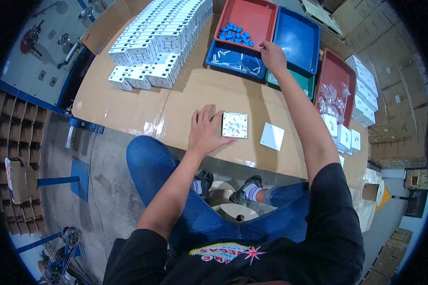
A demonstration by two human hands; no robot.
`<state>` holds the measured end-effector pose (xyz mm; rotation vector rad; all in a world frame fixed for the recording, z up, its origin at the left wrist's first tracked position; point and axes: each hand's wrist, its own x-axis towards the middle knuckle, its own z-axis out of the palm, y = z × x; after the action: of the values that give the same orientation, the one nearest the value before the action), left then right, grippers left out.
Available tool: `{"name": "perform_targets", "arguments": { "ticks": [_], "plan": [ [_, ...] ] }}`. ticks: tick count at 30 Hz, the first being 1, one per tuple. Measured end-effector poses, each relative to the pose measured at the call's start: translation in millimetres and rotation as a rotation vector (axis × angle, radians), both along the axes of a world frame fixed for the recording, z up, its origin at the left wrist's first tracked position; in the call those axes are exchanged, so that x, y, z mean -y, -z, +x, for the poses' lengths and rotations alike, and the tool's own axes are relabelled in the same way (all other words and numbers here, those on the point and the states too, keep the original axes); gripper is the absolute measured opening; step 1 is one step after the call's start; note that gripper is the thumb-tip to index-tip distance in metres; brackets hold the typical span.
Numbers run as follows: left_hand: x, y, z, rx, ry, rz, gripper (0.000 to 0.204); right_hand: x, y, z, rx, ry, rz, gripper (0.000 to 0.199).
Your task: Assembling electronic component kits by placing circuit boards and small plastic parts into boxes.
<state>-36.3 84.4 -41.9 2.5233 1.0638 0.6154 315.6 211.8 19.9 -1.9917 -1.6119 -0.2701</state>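
Observation:
A square white plastic housing [235, 125], with small parts showing on its upper face, lies on the cardboard-covered table in front of me. My left hand [205, 130] rests just left of it, fingers spread, with the thumb along its near left corner. To the right lies a thin square white cover plate [272, 137], untouched. My right arm reaches far forward. Over the rims of the trays, my right hand [274, 57] has thumb and index finger pinched together; whatever they may hold is too small to tell. The small blue pieces [234, 33] lie just left of those fingers.
A red tray [252, 14] holds the blue pieces; a blue tray [214, 47] below holds pale pins. Another blue tray [297, 35], a green tray [310, 85] and a red tray [345, 71] with plastic bags stand right. Stacked white housings [161, 38] fill the far left.

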Motion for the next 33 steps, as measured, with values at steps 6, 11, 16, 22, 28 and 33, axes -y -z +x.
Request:
{"name": "perform_targets", "arguments": {
  "ticks": [6, 11, 16, 22, 28, 33],
  "plan": [
    [1, -4, -4, -0.017, -0.003, 0.009, 0.092, -51, -6, 4, 0.159, -0.02, -0.173, 0.028],
    [0, -7, -2, -0.002, -0.01, 0.002, 0.091, -75, -2, 11, 0.087, 0.053, -0.369, 0.035],
    [0, -7, -3, -0.023, -0.009, 0.0, 0.091, -87, 5, 20, 0.071, 0.002, -0.427, 0.041],
    [-1, -6, 2, -0.011, -0.002, -0.003, 0.091, -71, -1, 39, -0.107, -0.056, -0.202, 0.041],
    [-1, -5, -6, -0.019, -0.022, -0.006, 0.092, 33, -42, -25, -1.233, -0.383, -0.072, 0.047],
    [1, -3, -3, -0.004, -0.011, 0.002, 0.093, 112, -46, -54, -1.675, -0.713, -0.058, 0.046]
  ]
}}
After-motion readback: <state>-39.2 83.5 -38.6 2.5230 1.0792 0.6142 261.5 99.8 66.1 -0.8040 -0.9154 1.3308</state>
